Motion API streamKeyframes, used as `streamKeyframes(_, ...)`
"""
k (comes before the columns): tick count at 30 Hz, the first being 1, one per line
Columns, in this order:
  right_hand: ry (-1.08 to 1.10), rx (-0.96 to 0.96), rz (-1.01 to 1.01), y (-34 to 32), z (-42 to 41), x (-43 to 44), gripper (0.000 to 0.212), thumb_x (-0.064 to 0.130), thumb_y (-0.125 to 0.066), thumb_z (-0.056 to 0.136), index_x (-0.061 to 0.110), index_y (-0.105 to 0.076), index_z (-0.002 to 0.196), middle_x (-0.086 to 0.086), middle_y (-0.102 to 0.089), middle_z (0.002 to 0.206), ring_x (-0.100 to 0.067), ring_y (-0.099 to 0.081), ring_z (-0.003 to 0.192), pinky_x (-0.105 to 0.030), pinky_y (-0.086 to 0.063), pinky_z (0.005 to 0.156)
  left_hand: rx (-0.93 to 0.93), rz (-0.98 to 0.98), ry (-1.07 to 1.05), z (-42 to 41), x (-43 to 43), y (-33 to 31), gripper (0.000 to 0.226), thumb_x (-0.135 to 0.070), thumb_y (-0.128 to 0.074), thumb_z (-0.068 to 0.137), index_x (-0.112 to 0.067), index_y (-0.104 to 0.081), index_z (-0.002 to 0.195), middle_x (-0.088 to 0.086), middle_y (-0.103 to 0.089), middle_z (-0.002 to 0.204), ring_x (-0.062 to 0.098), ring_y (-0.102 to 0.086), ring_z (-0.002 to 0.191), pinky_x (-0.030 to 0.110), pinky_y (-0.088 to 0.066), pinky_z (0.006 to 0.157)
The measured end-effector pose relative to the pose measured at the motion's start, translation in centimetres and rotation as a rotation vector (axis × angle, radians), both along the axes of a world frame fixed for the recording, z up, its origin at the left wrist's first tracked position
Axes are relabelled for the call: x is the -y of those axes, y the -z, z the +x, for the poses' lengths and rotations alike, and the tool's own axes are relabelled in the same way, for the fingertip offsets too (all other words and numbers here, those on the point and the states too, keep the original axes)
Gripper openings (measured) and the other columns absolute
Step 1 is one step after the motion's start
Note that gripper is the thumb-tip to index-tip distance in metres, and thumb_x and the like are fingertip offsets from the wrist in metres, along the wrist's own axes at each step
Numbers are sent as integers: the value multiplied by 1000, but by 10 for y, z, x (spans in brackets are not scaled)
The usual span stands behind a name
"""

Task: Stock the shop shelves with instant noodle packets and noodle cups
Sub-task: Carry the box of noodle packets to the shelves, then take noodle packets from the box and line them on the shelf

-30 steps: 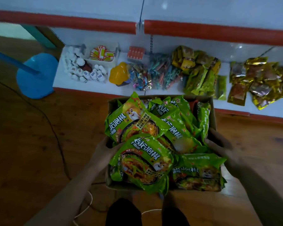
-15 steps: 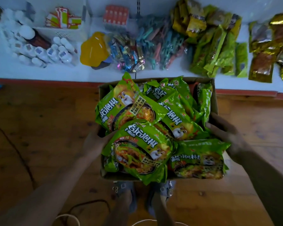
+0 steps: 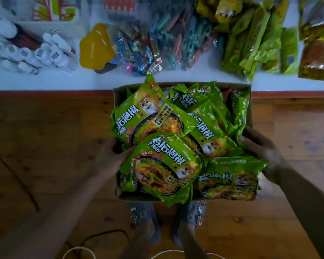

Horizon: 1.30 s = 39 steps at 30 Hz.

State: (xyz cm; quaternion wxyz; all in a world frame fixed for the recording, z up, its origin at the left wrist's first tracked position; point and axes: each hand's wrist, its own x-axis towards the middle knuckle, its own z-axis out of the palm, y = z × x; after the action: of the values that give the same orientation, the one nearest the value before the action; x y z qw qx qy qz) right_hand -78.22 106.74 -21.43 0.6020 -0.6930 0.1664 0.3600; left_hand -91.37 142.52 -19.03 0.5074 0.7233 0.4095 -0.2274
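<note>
A brown cardboard box point(image 3: 249, 101) is heaped with several green instant noodle packets point(image 3: 165, 165). I carry it in front of me, above the wooden floor. My left hand point(image 3: 108, 157) grips the box's left wall, its fingers curled over the rim. On the opposite side my right hand point(image 3: 260, 152) grips the right wall beside a packet. The box's far edge reaches the front of the low white shelf point(image 3: 45, 85) with its red lip.
On the shelf lie white bottles point(image 3: 37, 55), a white basket point(image 3: 52, 27), a yellow bag point(image 3: 95, 47), wrapped sweets point(image 3: 138, 53), clothes pegs point(image 3: 178, 40), green snack packs point(image 3: 254, 47) and gold packs point(image 3: 316, 51). My slippered feet point(image 3: 168, 219) stand below the box. Cables point(image 3: 94, 242) lie on the floor.
I have stepped closer to the shelf with the box, and my view has tilted downward. Both hands keep the same grip on the box's sides.
</note>
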Motion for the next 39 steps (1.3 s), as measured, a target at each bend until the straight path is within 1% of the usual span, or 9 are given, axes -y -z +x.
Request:
streamKeyframes(4,-25,4,-4,0,-2,2,121,67,-89,41,21,-47,145,-5,-58,137,-27,-59,121,-52,-46,104,-2,6,25,-5,0,1,46,-26,-66,90,-15,-53,133,-23,-55,95,-12,-52,76,4,-42,58)
streamKeyframes(11,11,-58,-17,-6,-5,-2,129,67,-90,34,18,-45,146,-4,-63,131,-26,-63,116,-47,-50,100,-81,50,86,1,6,-17,54,-31,-65,92,-15,-46,140,5,-57,132,12,-53,98,9,-37,63)
streamKeyframes(14,-15,-71,-41,-6,-7,4,125,65,-91,39,18,-45,145,-4,-63,131,-26,-64,115,-52,-48,102,-118,57,102,0,7,-24,59,-36,-67,89,-18,-46,141,6,-56,137,23,-56,116,23,-43,82)
streamKeyframes(17,7,-45,-40,-5,-8,5,123,65,-90,39,17,-48,144,-5,-61,133,-23,-63,116,-40,-52,94,-132,97,128,-1,6,-27,64,-46,-66,88,-22,-44,142,5,-53,141,30,-56,121,40,-47,94)
streamKeyframes(22,76,-15,-60,-7,-14,3,91,45,-85,65,13,-49,142,-6,-60,134,-21,-62,116,-38,-50,97,-104,130,115,-4,8,-31,69,-54,-66,84,-28,-43,143,1,-51,145,27,-51,129,48,-44,105)
streamKeyframes(27,122,36,-174,-26,-28,5,33,47,-66,87,24,-71,110,0,-68,101,-20,-61,103,-32,-47,87,-76,200,-23,-23,14,-44,64,-63,-57,87,-32,-46,142,0,-53,142,26,-53,126,50,-48,101)
streamKeyframes(32,199,10,-386,-54,-60,7,66,68,-38,90,21,-62,129,0,-63,123,-20,-55,117,-43,-43,105,72,226,-259,-37,42,-70,52,-45,-61,93,-15,-56,135,-1,-62,124,17,-58,115,15,-46,86)
streamKeyframes(36,131,28,-429,-83,-100,3,70,78,-39,83,30,-59,130,7,-61,122,-21,-56,116,-40,-44,98,66,139,-105,-47,63,-84,70,-58,-69,80,-26,-50,140,3,-53,143,19,-50,130,43,-46,104)
streamKeyframes(39,48,40,-423,-89,-121,2,66,70,-54,83,31,-54,137,4,-62,128,-18,-55,119,-37,-43,97,18,199,-30,-48,75,-89,68,-48,-69,86,-26,-44,145,1,-41,152,22,-39,139,42,-39,109)
